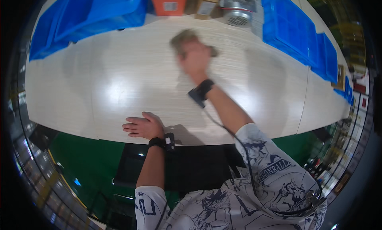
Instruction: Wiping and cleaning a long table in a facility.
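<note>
My right hand (195, 58) is stretched over the middle of the pale wood-grain table (143, 71), blurred by motion. It is closed around a grey-brown object, perhaps a cloth (185, 38), whose ends stick out at the left and right of the hand; blur hides its exact kind. My left hand (144, 126) rests by the near edge of the table, its fingers apart and nothing in it. Both wrists wear black straps with small dark devices, and a cable runs from the right one along the arm.
Blue plastic bins (101, 12) stand at the back left. An orange-and-white box (169, 4), a cardboard box (206, 6) and a metal cylindrical part (237, 18) are along the far edge. A divided blue bin (289, 30) and more bins line the right.
</note>
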A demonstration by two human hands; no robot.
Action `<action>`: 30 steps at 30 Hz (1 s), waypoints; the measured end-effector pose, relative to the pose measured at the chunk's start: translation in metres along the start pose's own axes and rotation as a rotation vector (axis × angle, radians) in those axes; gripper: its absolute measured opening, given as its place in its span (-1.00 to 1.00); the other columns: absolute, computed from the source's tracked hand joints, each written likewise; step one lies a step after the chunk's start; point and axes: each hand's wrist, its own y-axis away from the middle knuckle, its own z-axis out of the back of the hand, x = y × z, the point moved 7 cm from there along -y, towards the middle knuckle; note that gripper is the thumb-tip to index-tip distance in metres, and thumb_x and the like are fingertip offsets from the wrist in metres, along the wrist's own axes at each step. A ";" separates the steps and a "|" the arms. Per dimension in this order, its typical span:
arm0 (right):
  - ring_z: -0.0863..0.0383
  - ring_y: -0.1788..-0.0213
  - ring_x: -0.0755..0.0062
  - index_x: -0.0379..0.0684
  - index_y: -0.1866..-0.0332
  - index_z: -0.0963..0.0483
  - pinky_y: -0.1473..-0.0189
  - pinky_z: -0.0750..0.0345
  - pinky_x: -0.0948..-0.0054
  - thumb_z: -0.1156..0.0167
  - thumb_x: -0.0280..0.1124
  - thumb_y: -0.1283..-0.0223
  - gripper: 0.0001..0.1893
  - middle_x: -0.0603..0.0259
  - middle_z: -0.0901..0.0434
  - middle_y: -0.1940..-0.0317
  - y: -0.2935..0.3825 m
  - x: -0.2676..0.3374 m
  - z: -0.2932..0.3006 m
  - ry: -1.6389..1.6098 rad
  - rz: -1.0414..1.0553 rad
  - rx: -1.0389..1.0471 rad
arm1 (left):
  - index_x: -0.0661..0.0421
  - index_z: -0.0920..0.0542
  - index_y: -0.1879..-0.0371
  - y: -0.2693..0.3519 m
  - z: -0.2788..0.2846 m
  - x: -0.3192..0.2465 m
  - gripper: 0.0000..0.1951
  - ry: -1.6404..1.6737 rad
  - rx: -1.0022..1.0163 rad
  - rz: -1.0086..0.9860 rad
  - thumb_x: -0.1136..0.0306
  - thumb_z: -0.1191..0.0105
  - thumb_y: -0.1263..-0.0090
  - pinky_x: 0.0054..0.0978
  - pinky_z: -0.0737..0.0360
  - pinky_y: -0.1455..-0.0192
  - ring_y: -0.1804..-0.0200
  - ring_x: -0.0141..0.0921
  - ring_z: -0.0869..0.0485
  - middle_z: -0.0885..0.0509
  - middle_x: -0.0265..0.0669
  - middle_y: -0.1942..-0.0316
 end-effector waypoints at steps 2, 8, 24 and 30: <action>-0.42 -0.15 0.18 0.02 0.03 -0.56 -0.15 -0.28 0.03 -0.28 -0.18 0.13 -0.56 0.23 -0.55 0.01 0.040 0.035 0.006 -0.105 0.229 0.063 | 0.39 0.07 -0.41 -0.001 0.001 0.000 -0.20 -0.020 -0.017 0.024 -0.08 0.28 -0.45 0.22 0.18 -0.43 -0.48 0.26 0.18 0.14 0.44 -0.40; -0.26 -0.34 0.13 -0.02 -0.18 -0.41 -0.34 -0.18 0.09 -0.36 -0.15 0.07 -0.39 0.17 -0.39 -0.20 0.187 -0.034 0.081 -0.188 0.400 0.395 | 0.39 -0.03 -0.39 -0.023 -0.007 0.019 -0.21 -0.192 0.119 0.099 -0.11 0.29 -0.44 0.14 -0.14 -0.36 -0.38 0.26 -0.13 -0.12 0.44 -0.32; -0.47 -0.08 -0.14 -0.22 -0.13 -0.45 -0.11 -0.41 0.03 -0.27 -0.17 0.06 -0.41 -0.13 -0.49 -0.06 0.277 -0.502 0.262 0.164 -1.185 -0.268 | 0.25 -0.35 -0.19 -0.003 0.058 -0.481 -0.08 0.514 0.055 -0.730 0.01 -0.48 0.15 -0.18 -0.44 -0.21 -0.13 -0.07 -0.52 -0.51 0.01 -0.11; -0.38 -0.16 -0.13 -0.18 -0.13 -0.41 -0.23 -0.29 0.02 -0.20 -0.09 0.09 -0.38 -0.08 -0.41 -0.13 0.277 -0.497 0.238 0.368 -1.093 -0.359 | 0.29 -0.28 -0.26 -0.018 0.068 -0.498 0.05 0.467 0.234 -0.483 -0.06 -0.45 0.22 -0.28 -0.40 -0.27 -0.23 -0.12 -0.50 -0.49 0.02 -0.21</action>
